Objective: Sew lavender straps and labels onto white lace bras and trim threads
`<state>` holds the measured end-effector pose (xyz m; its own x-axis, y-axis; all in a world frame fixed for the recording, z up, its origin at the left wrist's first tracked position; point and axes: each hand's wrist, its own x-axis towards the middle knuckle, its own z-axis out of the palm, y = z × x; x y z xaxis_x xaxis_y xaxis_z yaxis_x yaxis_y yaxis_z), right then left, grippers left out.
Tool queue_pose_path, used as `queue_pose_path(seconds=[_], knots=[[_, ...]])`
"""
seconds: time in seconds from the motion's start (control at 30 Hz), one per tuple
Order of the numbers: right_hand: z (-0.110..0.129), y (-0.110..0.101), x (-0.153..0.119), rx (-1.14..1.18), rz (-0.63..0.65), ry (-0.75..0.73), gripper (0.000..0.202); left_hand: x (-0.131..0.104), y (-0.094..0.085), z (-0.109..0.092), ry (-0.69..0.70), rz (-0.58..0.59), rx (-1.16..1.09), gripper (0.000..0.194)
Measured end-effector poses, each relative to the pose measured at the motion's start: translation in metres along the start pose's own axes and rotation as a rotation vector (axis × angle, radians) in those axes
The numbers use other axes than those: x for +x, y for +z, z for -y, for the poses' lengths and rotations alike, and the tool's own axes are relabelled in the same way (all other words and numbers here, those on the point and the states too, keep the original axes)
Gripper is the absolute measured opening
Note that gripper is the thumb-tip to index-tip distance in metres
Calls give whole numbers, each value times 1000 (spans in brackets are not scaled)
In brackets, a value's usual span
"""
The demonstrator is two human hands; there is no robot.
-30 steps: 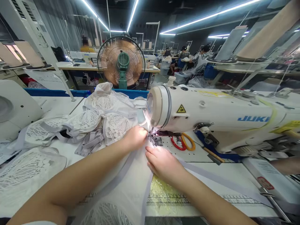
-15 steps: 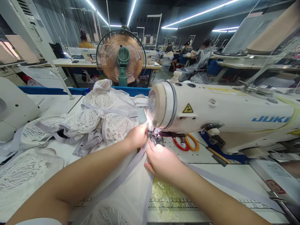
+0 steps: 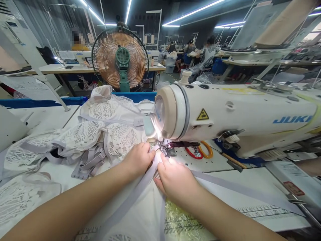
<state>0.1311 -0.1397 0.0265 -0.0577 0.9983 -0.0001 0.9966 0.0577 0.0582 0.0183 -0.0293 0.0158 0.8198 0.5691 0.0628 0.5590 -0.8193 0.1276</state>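
1. Strip lights and a big fan (image 3: 120,60) fill the upper part of the frame; below them lies the white surface (image 3: 250,177).
2. Mid-frame, a white garment (image 3: 145,207) runs from the JUKI machine's (image 3: 240,113) presser foot (image 3: 164,150) down to the bottom edge, a lilac-grey band (image 3: 135,194) along it.
3. Left hand (image 3: 139,159): grip pinched on the band, just beside the foot. Right hand (image 3: 177,175): grip apparently closed on the garment's edge, fingertips nearly at the foot.
4. I'd judge the seam partway: much of the garment lies before the needle, so stitching seems left. Finished stitches I can't make out.
5. Lace bras (image 3: 120,135) heap at centre-left; whether those are finished, I can't tell.
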Motion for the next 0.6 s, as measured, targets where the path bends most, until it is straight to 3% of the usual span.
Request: queue_pose_path(seconds=[0.1,0.17,0.33,0.6], knots=[[3,7,-3,-9,-65,32,29,6,0,-3,-240,-18,-253,31],[3,12,-6,0,-111,40,28,9,0,-3,-287,-29,-330,31],[-1,21,-15,19,-243,-2,21,17,0,-1,-260,-19,-347,26],[-4,24,-13,11,-311,-40,26,31,3,4,-122,13,-302,29]])
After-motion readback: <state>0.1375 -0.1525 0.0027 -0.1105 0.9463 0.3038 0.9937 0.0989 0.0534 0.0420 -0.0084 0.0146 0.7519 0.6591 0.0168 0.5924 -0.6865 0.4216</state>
